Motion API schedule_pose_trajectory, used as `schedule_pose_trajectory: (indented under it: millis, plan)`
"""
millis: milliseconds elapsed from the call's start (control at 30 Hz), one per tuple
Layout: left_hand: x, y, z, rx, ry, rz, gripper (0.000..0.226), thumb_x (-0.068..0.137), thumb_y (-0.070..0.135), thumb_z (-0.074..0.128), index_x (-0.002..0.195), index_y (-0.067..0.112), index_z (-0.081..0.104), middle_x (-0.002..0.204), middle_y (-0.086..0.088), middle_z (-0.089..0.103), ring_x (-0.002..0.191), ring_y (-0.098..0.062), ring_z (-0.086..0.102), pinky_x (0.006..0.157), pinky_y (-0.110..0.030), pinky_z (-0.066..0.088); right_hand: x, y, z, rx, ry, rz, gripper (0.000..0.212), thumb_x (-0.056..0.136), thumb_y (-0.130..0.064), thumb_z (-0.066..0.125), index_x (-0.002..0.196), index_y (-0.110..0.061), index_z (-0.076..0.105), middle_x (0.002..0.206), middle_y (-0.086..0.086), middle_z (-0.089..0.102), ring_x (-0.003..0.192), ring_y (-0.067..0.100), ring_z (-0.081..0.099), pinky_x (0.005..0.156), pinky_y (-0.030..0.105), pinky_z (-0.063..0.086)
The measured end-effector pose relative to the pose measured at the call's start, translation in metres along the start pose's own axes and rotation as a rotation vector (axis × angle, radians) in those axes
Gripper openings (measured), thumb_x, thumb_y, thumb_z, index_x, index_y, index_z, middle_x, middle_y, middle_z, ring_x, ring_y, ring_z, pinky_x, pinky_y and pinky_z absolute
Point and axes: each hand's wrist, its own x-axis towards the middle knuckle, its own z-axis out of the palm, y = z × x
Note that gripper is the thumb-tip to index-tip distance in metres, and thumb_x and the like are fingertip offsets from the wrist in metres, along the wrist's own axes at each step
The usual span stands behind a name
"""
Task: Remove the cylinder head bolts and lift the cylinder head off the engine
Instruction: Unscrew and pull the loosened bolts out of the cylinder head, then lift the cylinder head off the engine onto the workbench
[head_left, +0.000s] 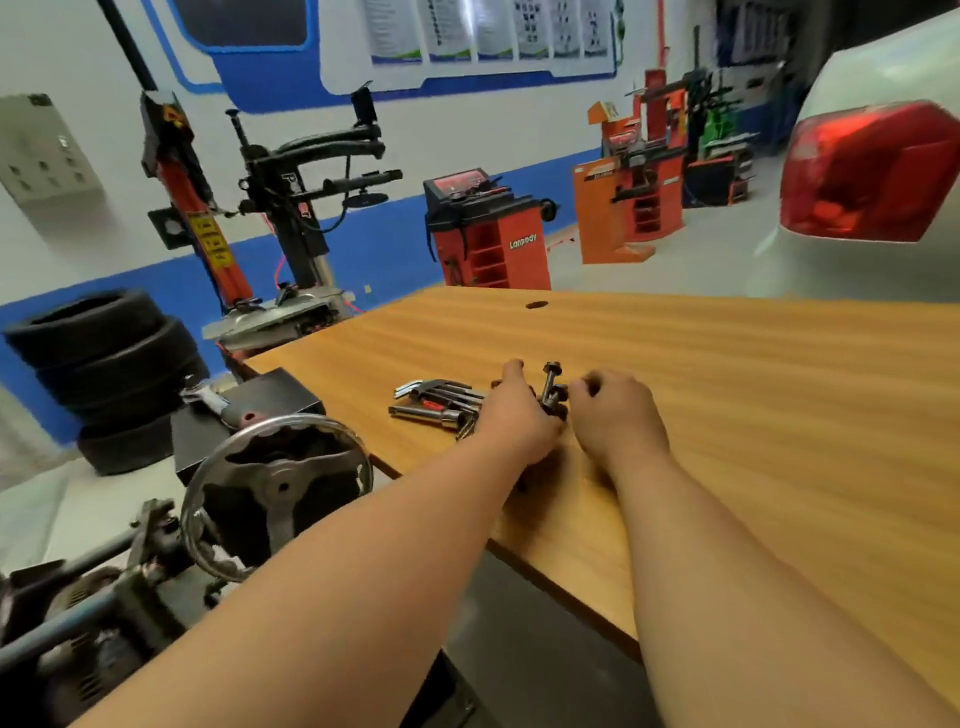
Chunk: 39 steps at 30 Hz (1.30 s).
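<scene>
Left hand is gripping bolts near the tabletop's left edge, while the right hand is sitting curled beside them, hold unclear.

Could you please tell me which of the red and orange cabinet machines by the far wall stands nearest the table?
The red cabinet lettered Lanpody, just behind the table's far edge; the orange machines stand farther back to its right.
</scene>
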Motion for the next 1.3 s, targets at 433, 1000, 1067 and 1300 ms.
schedule_pose_trajectory:
  millis: [433,1000,1067,1300]
  plan:
    - [-0.022,-0.058,-0.016,0.466,-0.072,0.239,0.069,0.093,0.05,0.045,0.152,0.025,0.017,0.156,-0.006,0.021,0.141,-0.03,0.018,0.113,-0.045,0.022,-0.003,-0.003,0.007,-0.238,-0.185,-0.066,0.019,0.091,-0.03,0.05,0.106,-0.03,0.061,0.091,-0.005,0.059,0.082,0.018,0.052,0.066,0.03,0.043]
    - [-0.138,-0.272,-0.247,0.667,0.206,0.339,0.062,0.088,0.047,0.048,0.144,0.029,0.033,0.146,0.001,0.034,0.135,-0.024,0.018,0.114,-0.04,0.015,-0.059,-0.042,0.023,-0.5,0.072,0.24,0.04,0.093,-0.032,0.039,0.12,-0.011,0.058,0.121,0.018,0.057,0.106,0.038,0.054,0.089,0.045,0.048]
    - [-0.147,-0.289,-0.27,0.712,0.261,0.322,0.062,0.088,0.046,0.049,0.145,0.027,0.033,0.147,-0.001,0.034,0.135,-0.026,0.017,0.113,-0.041,0.014,-0.069,-0.056,0.031,-0.467,0.051,0.308,0.041,0.091,-0.029,0.041,0.122,-0.005,0.054,0.122,0.023,0.056,0.108,0.04,0.052,0.092,0.045,0.046]
    - [-0.18,-0.349,-0.354,0.734,0.402,0.118,0.055,0.089,0.046,0.046,0.141,0.029,0.035,0.149,-0.003,0.031,0.14,-0.03,0.011,0.111,-0.053,-0.014,-0.13,-0.175,0.102,-0.477,0.117,-0.061,0.025,0.084,-0.023,0.053,0.098,-0.006,0.064,0.095,0.02,0.062,0.086,0.035,0.056,0.075,0.042,0.048]
